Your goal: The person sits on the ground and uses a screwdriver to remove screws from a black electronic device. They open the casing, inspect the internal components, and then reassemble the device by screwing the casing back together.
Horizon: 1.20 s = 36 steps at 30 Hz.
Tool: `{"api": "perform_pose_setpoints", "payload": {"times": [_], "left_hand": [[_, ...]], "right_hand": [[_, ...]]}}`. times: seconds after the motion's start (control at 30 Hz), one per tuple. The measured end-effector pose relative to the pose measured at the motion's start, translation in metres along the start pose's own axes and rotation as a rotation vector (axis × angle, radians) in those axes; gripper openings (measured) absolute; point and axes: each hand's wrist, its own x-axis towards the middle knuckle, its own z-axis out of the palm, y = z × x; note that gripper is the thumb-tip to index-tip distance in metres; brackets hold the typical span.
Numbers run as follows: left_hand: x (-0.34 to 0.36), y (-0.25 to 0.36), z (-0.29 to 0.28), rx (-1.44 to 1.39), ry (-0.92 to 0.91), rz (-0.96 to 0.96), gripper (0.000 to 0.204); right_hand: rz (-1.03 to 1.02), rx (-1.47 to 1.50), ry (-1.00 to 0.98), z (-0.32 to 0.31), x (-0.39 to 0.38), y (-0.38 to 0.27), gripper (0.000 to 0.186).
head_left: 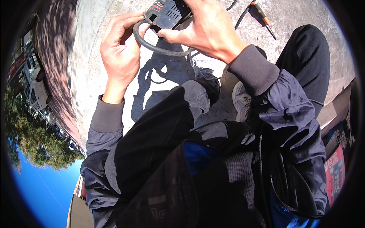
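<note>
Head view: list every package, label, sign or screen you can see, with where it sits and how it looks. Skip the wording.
Label panel on the black device: top centre, held between the left hand and the right hand; dark face with small red markings.
Red package: right edge, low; flat, red with pale print and a picture, partly cut off.
No screens or signs can be made out.

Two hands up top: left hand (121, 49) and right hand (207, 28). Between them, one black device (167, 13). One grey cable loop (152, 45) under the left hand's fingers. One orange-handled probe (262, 17) off to the right hand's right. One grey shoe (240, 100) below the right hand.
</note>
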Motion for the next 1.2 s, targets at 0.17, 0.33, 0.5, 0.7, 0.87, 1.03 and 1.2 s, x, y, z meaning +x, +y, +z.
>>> {"api": "perform_pose_setpoints", "payload": {"times": [0.17, 0.33, 0.5, 0.7, 0.87, 1.03, 1.2], "left_hand": [[-0.001, 0.0, 0.0, 0.02, 0.005, -0.006, 0.023], [0.0, -0.001, -0.002, 0.015, -0.04, -0.001, 0.027], [0.0, -0.001, -0.003, 0.013, -0.045, -0.023, 0.026], [0.001, -0.002, -0.002, 0.002, 0.001, -0.006, 0.024], [-0.001, -0.002, 0.004, -0.06, 0.058, -0.043, 0.021], [-0.001, -0.006, 0.005, -0.059, 0.061, -0.056, 0.022], [0.001, -0.007, 0.005, -0.122, 0.063, -0.096, 0.024]], "right_hand": [[0.031, 0.361, -0.084, -0.007, 0.005, 0.004, 0.105], [-0.023, 0.504, 0.021, -0.001, 0.008, 0.006, 0.089], [-0.015, 0.397, 0.104, 0.009, 0.002, 0.005, 0.089], [-0.003, 0.342, 0.013, 0.013, 0.0, 0.006, 0.089], [-0.022, 0.28, 0.01, 0.014, -0.001, 0.005, 0.086], [-0.018, 0.336, -0.018, 0.016, -0.002, 0.005, 0.082], [0.03, 0.651, -0.027, 0.019, 0.001, 0.01, 0.093]]}}
